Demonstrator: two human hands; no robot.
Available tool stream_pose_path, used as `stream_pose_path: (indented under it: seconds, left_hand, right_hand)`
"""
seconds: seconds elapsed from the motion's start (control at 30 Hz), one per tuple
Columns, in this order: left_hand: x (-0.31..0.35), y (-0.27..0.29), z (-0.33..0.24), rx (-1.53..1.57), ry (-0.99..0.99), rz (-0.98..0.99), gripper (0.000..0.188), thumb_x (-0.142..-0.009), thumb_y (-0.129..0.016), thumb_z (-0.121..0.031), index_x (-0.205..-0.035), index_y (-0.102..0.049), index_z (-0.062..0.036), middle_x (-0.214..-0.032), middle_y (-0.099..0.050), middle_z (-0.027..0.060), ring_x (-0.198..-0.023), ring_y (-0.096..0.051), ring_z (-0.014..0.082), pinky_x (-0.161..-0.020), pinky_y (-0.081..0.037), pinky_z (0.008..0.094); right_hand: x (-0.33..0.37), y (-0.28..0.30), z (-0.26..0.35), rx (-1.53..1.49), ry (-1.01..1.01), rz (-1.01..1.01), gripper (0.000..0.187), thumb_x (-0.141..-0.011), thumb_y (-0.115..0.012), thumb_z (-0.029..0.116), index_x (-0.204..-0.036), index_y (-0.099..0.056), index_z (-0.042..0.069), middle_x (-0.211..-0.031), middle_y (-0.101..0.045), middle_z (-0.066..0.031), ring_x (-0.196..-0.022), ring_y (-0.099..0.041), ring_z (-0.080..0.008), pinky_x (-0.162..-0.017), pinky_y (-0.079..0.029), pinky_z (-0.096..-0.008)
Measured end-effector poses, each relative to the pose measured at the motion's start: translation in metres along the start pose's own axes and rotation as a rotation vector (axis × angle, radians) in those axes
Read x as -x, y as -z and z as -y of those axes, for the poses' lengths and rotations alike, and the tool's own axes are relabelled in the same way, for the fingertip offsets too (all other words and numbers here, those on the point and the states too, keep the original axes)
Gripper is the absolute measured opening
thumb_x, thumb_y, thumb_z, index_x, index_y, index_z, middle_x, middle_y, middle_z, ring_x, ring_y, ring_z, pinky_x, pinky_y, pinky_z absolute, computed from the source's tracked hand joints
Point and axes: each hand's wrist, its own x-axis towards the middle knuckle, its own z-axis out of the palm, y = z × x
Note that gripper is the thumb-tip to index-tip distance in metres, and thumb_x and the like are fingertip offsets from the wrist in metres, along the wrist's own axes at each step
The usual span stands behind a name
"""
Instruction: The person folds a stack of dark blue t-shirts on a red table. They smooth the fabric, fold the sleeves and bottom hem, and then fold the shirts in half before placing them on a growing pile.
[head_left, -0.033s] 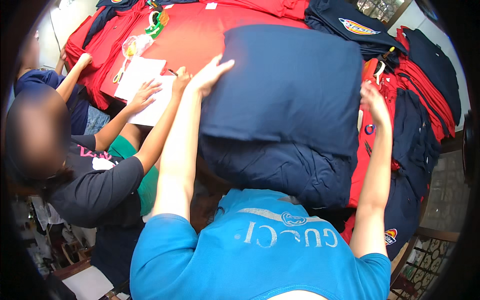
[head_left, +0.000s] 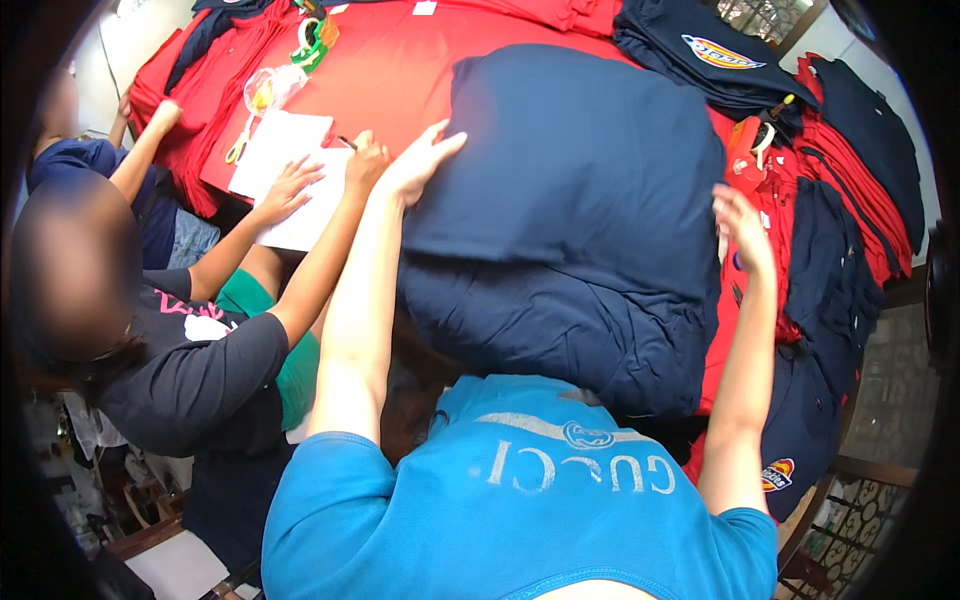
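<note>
A wide, folded navy garment (head_left: 570, 160) lies before me, its surface gently rumpled. Below its near edge, more crumpled navy cloth (head_left: 560, 320) shows close to my chest. My left hand (head_left: 425, 165) is at the garment's left edge, thumb and fingers stretched out and apart. At the right edge is my right hand (head_left: 742, 228), fingers extended toward the cloth and not closed on it. Whether its fingertips touch the fabric I cannot tell. What lies under the pile is hidden.
Left of me a co-worker's hand holds a pen (head_left: 347, 143) over white papers (head_left: 300, 200). Yellow-handled scissors (head_left: 237, 150), a plastic bag (head_left: 275, 90) and a green tape dispenser (head_left: 314, 48) are beyond. A red tape dispenser (head_left: 742, 140) and stacked garments (head_left: 865, 140) stand right.
The navy garment has settled lower, its near edge and right side sinking onto the cloth beneath. My right hand has shifted slightly down and left; my left hand has hardly moved.
</note>
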Motion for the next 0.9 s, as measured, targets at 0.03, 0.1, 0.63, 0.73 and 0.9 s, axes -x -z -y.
stream_pose_path:
  seconds: [0.03, 0.1, 0.63, 0.73, 0.9]
  left_hand:
    - [0.01, 0.0, 0.017, 0.09, -0.003, 0.058, 0.073, -0.091, -0.066, -0.032, -0.149, -0.029, -0.0075, -0.137, -0.049, 0.0132, -0.127, -0.045, 0.0212, -0.109, -0.031, 0.0331]
    - [0.042, -0.001, 0.015, 0.002, -0.005, 0.025, 0.066, -0.091, -0.066, -0.029, -0.147, -0.035, -0.0099, -0.115, -0.055, 0.0071, -0.109, -0.049, 0.0145, -0.105, -0.031, 0.0287]
    - [0.146, 0.042, 0.022, 0.581, -0.07, 0.163, 0.034, -0.094, -0.053, -0.01, -0.126, -0.054, 0.0021, -0.115, -0.062, 0.0053, -0.103, -0.059, 0.0119, -0.085, -0.05, 0.027]
    - [0.15, 0.047, 0.019, 0.447, -0.162, 0.148, 0.036, -0.092, -0.054, -0.006, -0.126, -0.053, 0.0047, -0.118, -0.061, 0.0092, -0.109, -0.058, 0.0159, -0.088, -0.05, 0.0299]
    - [0.162, 0.051, 0.004, 0.174, -0.273, -0.114, 0.022, -0.093, -0.061, -0.012, -0.107, -0.063, 0.0044, -0.1, -0.069, 0.0129, -0.087, -0.068, 0.0161, -0.076, -0.052, 0.0265]
  right_hand:
    - [0.026, -0.015, -0.015, 0.075, -0.027, 0.049, 0.046, -0.09, -0.063, 0.019, -0.134, -0.054, 0.008, -0.134, -0.054, -0.011, -0.118, -0.054, -0.0219, -0.097, -0.044, -0.0349]
    - [0.075, -0.049, -0.046, -0.035, 0.152, -0.154, 0.047, -0.089, -0.062, 0.01, -0.135, -0.053, 0.004, -0.137, -0.052, -0.0125, -0.124, -0.05, -0.0232, -0.102, -0.04, -0.0344]
    - [0.119, -0.055, -0.03, 0.609, 0.332, -0.235, 0.049, -0.069, -0.046, -0.015, -0.113, -0.059, 0.0, -0.108, -0.055, -0.0101, -0.089, -0.049, -0.0216, -0.09, -0.04, -0.0294]
    - [0.125, -0.038, -0.027, 0.5, 0.217, -0.116, 0.05, -0.067, -0.043, -0.015, -0.112, -0.06, -0.001, -0.106, -0.056, -0.0081, -0.084, -0.048, -0.0178, -0.082, -0.04, -0.0256]
    - [0.137, 0.027, -0.044, 0.111, 0.153, -0.142, 0.028, -0.086, -0.051, -0.008, -0.11, -0.063, -0.001, -0.089, -0.059, 0.0011, -0.071, -0.048, -0.0065, -0.068, -0.04, -0.022]
